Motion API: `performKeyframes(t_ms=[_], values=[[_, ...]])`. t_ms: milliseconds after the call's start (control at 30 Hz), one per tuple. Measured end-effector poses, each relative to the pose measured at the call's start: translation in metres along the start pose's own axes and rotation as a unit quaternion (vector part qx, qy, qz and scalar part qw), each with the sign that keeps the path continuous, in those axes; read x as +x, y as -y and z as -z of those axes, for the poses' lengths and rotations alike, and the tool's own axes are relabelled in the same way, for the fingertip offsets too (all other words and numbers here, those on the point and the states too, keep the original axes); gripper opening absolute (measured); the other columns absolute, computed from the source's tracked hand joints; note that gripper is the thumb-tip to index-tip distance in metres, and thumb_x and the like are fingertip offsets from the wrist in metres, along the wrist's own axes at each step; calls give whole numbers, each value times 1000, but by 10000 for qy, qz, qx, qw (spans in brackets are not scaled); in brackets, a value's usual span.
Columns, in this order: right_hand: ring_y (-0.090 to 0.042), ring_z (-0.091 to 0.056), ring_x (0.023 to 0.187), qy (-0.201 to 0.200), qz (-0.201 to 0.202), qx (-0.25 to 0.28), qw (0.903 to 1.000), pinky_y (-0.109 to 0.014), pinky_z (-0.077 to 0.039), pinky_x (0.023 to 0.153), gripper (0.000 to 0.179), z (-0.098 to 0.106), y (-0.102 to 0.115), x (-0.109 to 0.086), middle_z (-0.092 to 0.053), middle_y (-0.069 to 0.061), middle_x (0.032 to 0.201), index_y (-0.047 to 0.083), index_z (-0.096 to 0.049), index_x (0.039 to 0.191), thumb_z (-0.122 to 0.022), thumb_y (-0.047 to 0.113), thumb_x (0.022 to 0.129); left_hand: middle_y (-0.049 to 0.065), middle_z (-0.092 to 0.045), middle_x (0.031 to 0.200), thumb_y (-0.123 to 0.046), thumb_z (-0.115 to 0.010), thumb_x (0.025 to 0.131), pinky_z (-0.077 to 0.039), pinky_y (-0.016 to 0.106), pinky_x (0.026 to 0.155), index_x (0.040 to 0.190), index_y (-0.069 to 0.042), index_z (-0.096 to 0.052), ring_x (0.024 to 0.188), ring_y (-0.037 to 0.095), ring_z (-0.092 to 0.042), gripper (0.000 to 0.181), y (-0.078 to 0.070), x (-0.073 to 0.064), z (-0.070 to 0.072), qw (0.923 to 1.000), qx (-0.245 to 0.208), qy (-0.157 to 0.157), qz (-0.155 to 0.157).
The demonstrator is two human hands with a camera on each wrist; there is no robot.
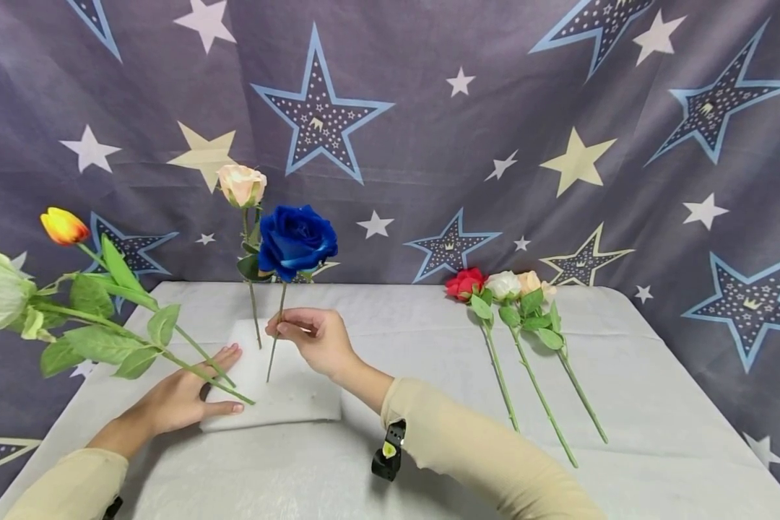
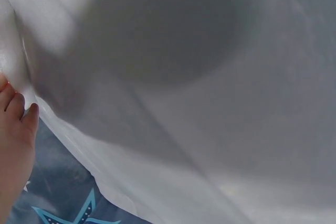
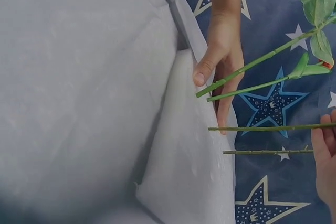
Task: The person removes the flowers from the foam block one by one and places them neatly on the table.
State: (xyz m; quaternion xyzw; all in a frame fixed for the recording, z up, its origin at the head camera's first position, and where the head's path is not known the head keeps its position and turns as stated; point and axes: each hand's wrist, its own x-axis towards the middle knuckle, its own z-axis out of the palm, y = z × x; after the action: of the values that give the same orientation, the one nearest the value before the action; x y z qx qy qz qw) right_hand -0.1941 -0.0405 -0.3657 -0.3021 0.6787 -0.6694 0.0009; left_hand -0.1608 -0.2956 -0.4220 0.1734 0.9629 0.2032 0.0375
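Observation:
My right hand (image 1: pixel 321 343) pinches the thin stem of a blue rose (image 1: pixel 297 242), held upright with its lower tip at the top of a white block (image 1: pixel 312 375). My left hand (image 1: pixel 178 399) rests on the block's left side, thumb and fingers spread straight. Just behind the blue rose, a pale peach rose (image 1: pixel 242 185) stands upright in the block. An orange-yellow tulip (image 1: pixel 63 226) and a pale green-white rose (image 1: pixel 0 290) lean far out to the left, their stems crossing above my left hand. In the right wrist view, the four stems meet the block (image 3: pixel 184 145) side by side.
On the right of the white-covered table (image 1: pixel 416 462) lie a red rose (image 1: pixel 466 284), a white rose (image 1: pixel 503 285) and a peach flower (image 1: pixel 529 282), stems toward me. A star-patterned cloth (image 1: pixel 390 130) hangs behind. Small holes mark the block's front part.

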Motion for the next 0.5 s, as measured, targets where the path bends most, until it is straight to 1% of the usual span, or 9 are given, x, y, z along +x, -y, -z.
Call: performKeyframes(t_ms=[100, 167, 367, 500], values=[[-40, -70, 95, -98, 172, -153, 9997, -17, -57, 82, 18, -1, 1, -1, -70, -29, 99, -12, -68, 101, -58, 0, 93, 18, -32, 156, -64, -69, 74, -28, 66, 108, 150, -13, -35, 139, 48, -32, 98, -1, 0, 0, 10000, 38, -8, 28], [-41, -69, 94, -185, 283, -122, 9994, -17, -58, 82, 17, -1, 3, 0, -70, -30, 98, -12, -68, 100, -57, -1, 92, 18, -33, 155, -64, -69, 74, -29, 66, 108, 150, -13, -35, 139, 47, -33, 97, -1, 0, 0, 10000, 70, -9, 35], [-51, -65, 95, -504, 466, 570, 9960, -26, -59, 85, 19, 5, 13, 9, -65, -39, 101, -19, -63, 103, -56, -6, 91, 20, -34, 154, -62, -71, 74, -28, 65, 109, 148, -8, -37, 138, 49, -33, 98, 0, 1, -2, 9999, 36, -63, -104], [-53, -64, 95, -641, 437, 649, 9949, -30, -60, 84, 21, 15, 19, 12, -63, -40, 103, -21, -62, 106, -56, -8, 91, 22, -32, 154, -60, -72, 74, -26, 66, 109, 148, -6, -37, 139, 50, -31, 98, 0, 1, -1, 9999, -47, -43, -121]])
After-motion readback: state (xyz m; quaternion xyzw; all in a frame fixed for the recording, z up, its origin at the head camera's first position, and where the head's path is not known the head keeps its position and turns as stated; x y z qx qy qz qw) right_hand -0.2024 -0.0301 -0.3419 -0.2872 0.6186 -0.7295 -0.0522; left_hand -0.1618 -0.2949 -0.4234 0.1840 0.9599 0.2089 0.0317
